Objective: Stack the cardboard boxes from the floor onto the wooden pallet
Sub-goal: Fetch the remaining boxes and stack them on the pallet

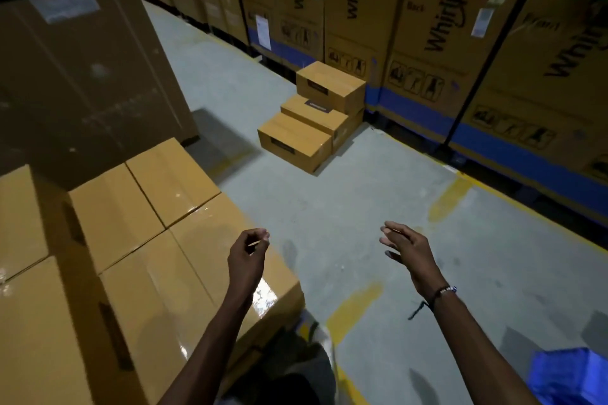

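Observation:
Three small cardboard boxes sit together on the grey floor ahead: a near one [293, 141], a middle one [314, 112] and a far one [330, 85] that sits higher. At the left, a block of stacked cardboard boxes [138, 240] with glossy tape fills the lower left; the pallet under it is hidden. My left hand [247, 256] hovers over the stack's right corner, fingers loosely curled, holding nothing. My right hand [408, 248] hangs over the bare floor with fingers spread and relaxed, empty.
Tall printed appliance cartons [437, 26] line the right and back on blue bases. A large dark carton [82, 59] stands at the left. Yellow floor lines [449, 196] run along the aisle. A blue object [572, 378] lies at the bottom right.

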`<control>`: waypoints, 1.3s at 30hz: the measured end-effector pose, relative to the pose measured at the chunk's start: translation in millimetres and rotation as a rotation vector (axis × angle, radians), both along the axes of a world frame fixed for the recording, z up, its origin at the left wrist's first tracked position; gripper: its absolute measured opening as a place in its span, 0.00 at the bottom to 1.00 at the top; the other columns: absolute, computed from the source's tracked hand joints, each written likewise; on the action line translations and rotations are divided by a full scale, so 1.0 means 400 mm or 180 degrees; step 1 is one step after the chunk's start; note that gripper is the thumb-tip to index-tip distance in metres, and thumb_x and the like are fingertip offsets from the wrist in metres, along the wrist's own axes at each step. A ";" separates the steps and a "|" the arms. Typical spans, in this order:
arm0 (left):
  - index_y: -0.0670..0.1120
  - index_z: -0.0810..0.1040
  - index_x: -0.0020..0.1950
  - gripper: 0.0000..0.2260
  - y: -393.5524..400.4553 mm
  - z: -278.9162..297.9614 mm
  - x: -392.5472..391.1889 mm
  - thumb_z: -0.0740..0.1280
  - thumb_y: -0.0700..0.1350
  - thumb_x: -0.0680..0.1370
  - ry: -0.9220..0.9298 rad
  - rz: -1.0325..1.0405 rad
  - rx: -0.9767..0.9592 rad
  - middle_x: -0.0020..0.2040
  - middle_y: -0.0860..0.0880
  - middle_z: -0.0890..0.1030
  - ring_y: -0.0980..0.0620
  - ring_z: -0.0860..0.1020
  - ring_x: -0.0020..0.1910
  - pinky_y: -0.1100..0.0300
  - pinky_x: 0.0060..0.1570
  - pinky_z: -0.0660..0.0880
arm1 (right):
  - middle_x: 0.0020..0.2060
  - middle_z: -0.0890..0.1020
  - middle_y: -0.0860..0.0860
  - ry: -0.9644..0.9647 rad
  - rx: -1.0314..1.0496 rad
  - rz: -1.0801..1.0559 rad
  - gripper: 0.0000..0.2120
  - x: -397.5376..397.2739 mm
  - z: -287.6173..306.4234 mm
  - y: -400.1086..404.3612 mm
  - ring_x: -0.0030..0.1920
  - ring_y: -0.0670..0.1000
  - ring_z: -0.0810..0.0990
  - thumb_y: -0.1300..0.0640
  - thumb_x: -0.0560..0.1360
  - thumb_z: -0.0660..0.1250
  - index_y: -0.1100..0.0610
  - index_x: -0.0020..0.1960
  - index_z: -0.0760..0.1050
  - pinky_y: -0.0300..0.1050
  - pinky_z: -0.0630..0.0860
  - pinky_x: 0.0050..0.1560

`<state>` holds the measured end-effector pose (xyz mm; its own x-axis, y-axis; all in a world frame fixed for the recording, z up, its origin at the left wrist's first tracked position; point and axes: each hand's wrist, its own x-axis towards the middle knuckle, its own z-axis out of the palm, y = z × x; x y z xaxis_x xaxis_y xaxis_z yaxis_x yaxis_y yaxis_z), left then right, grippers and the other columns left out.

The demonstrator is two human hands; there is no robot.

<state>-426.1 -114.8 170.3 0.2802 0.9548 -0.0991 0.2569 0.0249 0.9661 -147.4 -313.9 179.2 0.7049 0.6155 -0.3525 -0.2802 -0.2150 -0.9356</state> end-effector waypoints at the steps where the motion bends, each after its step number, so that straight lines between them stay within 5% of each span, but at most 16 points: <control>1: 0.52 0.83 0.54 0.03 0.021 -0.003 0.033 0.72 0.44 0.82 0.0007 0.0025 0.0000 0.53 0.55 0.86 0.55 0.83 0.54 0.50 0.55 0.80 | 0.56 0.86 0.51 0.0005 0.0015 0.0000 0.09 0.034 0.000 0.022 0.57 0.52 0.85 0.56 0.80 0.70 0.53 0.60 0.82 0.56 0.80 0.60; 17: 0.52 0.84 0.52 0.07 0.512 -0.015 0.631 0.70 0.41 0.82 -0.0302 0.0394 -0.0388 0.52 0.56 0.85 0.56 0.82 0.54 0.47 0.56 0.80 | 0.56 0.87 0.49 -0.0266 -0.0079 0.0235 0.10 0.650 0.063 0.552 0.57 0.51 0.85 0.55 0.81 0.70 0.54 0.61 0.82 0.55 0.80 0.60; 39: 0.53 0.84 0.52 0.07 1.246 -0.071 1.105 0.69 0.42 0.82 -0.0050 0.1165 -0.0570 0.52 0.57 0.85 0.54 0.83 0.56 0.45 0.61 0.81 | 0.56 0.86 0.52 0.0015 -0.0353 0.1212 0.11 1.195 -0.076 1.529 0.57 0.51 0.85 0.55 0.80 0.70 0.55 0.62 0.82 0.55 0.81 0.60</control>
<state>16.0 383.5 141.9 -0.0722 0.9598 -0.2713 0.1852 0.2802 0.9419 330.8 297.7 148.9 0.4317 0.7906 -0.4343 -0.1650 -0.4041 -0.8997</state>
